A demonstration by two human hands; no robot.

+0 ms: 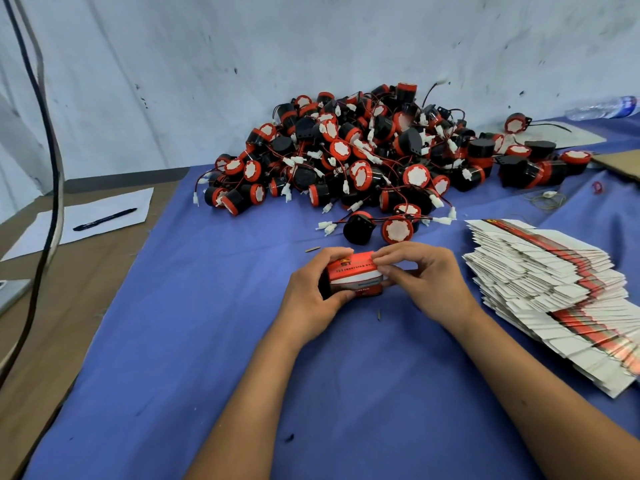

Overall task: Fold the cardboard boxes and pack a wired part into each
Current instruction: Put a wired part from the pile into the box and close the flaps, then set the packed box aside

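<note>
Far left, 2 dark cables [52, 188] hang down in front of the wall. Under them is a brown table [45, 341] w/ a white sheet of paper [114, 206], and a black pen [104, 220] lies on the paper.

Next comes a big blue cloth [173, 341] that covers most of the work top. At the back of the cloth, in the middle, is a big pile of wired parts [363, 150]. They are round and black w/ red rims, white faces, thin red and black wires and small white plugs. One wired part [396, 230] w/ a white face lies at the front edge of the pile, near the hands.

The left hand [311, 296] grips the left end of a small red and white box [356, 275]. Its fingers curl over the top and its thumb is on the near side. The box is in the middle of the cloth, held between both hands, right in front of the pile. The right hand [426, 278] pinches the box's right end w/ bent fingers and thumb. I can't tell if a part is inside the box.

To the right is a long fanned stack of flat boxes [554, 292], white w/ a red and black stripe, lying on the cloth. At the back right a clear plastic bottle [602, 107] lies on its side, and a piece of brown cardboard [620, 164] sits at the right edge.
</note>
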